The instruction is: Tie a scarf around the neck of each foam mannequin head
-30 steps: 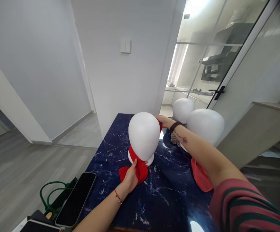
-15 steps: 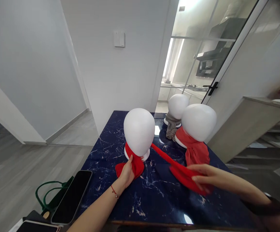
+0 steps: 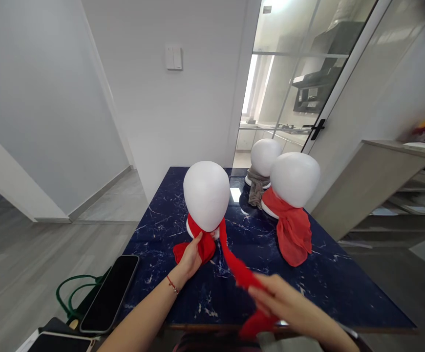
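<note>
A white mannequin head stands on the table with a red scarf passed around its neck. My left hand is closed on the scarf at the front of the neck, and a bunched part lies on the table beside it. My right hand grips the scarf's other length, which runs taut from the right side of the neck toward me. The tail of that length hangs blurred near the table's front edge.
To the right stands another mannequin head with a coral scarf knotted at its neck. Behind it is a third head with a grey scarf. A phone and a green-handled bag lie at the left edge.
My right hand has moved left and toward me, bringing its scarf length across to the front of the head. My left hand keeps its hold at the neck. The view has shifted slightly.
</note>
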Motion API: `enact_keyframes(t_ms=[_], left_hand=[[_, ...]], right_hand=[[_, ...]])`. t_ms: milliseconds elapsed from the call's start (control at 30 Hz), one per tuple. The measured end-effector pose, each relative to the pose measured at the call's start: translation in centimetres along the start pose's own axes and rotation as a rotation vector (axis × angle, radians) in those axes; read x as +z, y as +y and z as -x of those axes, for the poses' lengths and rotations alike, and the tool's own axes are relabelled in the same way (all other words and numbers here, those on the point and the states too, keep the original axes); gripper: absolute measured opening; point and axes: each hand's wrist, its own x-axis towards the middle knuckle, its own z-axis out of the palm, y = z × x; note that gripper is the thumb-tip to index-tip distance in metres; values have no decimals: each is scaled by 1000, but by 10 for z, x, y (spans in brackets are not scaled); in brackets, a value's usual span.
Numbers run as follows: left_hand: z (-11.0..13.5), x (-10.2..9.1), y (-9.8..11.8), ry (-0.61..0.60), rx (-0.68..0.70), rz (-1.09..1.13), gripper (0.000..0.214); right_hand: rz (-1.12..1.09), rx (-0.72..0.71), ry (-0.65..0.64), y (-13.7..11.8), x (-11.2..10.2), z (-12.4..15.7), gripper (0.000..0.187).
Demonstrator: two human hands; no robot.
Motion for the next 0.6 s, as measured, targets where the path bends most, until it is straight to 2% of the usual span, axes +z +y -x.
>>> enact_keyframes(t_ms=[33,100,167,200,233,300,367,433,500,533,600], left_hand=[[-1,-1,-1,-5,11,5,34],[-2,-3,-2,-12,27,8,34],[-2,-4,-2,-11,29,5,35],[-2,-3,-1,-3,28,6,35],[-1,-2,-1,11,25,11,34],[0,1,0,39,22,28,34],[1,2,1,60,20,48,35],[0,1,2,63,8,62,34],[-1,-1,1,48,-8,67,34],[-2,-3,0,38,-10,67,34],[-4,-7,-2,20,2,64,35]], right_hand=[[-98,-30,153,2,-8,-6,38],[-268,-132,570,-2,-32,-12,35],[-362,-274,1000,-13,-60,-12,28],[-378,-357,1157,-20,-73,-12,24],[-378,-439,1263,-25,-85,-12,22],[-346,-563,1372,-27,-104,-13,22],[-315,-547,1437,-16,-113,-15,21],[-262,-369,1389,4,-107,-18,22],[-134,-201,1157,23,-85,-19,25],[-42,-184,1001,29,-68,-19,24],[152,-285,679,32,-26,-17,18]])
